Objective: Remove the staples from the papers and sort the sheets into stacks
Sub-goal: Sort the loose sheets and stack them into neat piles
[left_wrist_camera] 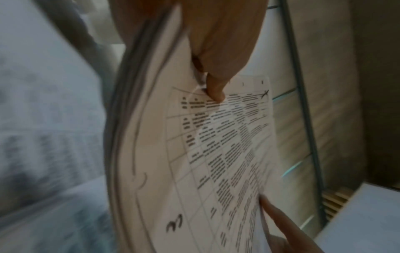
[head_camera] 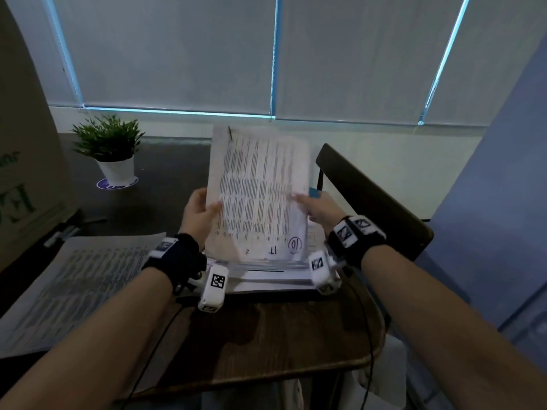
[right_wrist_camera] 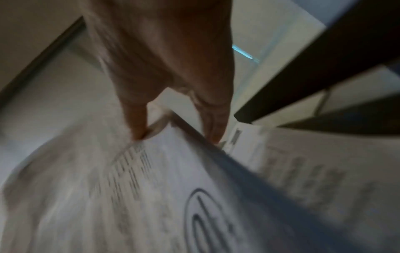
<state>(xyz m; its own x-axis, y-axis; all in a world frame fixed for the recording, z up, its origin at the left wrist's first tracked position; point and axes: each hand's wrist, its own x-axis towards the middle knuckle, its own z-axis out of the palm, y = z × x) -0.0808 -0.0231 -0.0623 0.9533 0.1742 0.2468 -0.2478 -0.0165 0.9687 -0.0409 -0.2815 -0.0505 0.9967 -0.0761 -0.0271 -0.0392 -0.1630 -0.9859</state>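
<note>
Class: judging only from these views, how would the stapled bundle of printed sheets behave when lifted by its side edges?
The stapled bundle of printed white sheets is probably floppy: its edges bow in the left-wrist view. Probably light: fingertip grips from the left hand and right hand suffice.

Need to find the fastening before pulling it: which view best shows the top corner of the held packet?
Head view: the packet stands upright with a dark mark at its top left corner. Left wrist shows that corner small and blurred; right wrist shows only blurred page.

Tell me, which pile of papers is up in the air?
The bundle held upright by both hands; the other stacks lie flat.
</note>
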